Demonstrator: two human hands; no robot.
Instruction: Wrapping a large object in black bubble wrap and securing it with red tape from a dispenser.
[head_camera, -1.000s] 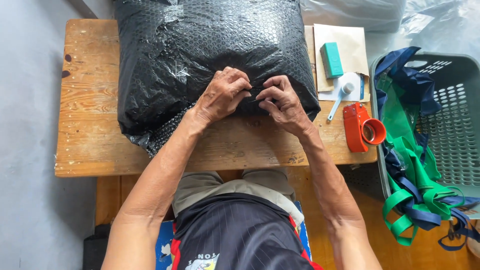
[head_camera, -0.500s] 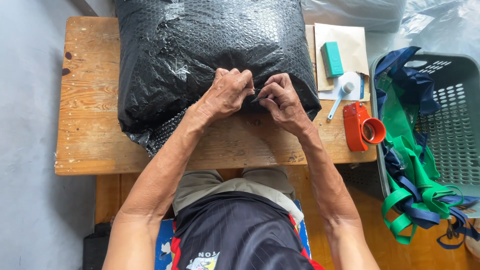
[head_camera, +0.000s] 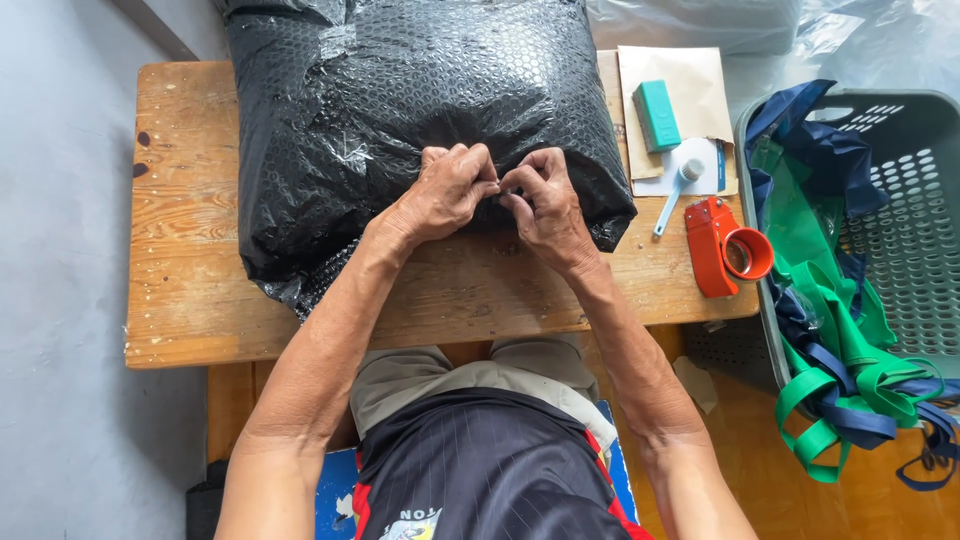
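As before, fingers (head_camera: 492, 186) on black bubble-wrap parcel (head_camera: 420, 100).

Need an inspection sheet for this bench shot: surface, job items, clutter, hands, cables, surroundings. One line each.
Surface: wooden table, worn, with dark spots near its left edge.
Job's things: black bubble-wrapped parcel covering most of the tabletop.
Clutter: red tape dispenser, teal block on a brown envelope, small light blue and white tool.
Hands: left hand and right hand pinch the wrap at the parcel's near edge, fingertips meeting.
Cables: nothing seen.
Surroundings: grey plastic basket at the right holding green and navy bags; clear plastic sheeting behind the table.
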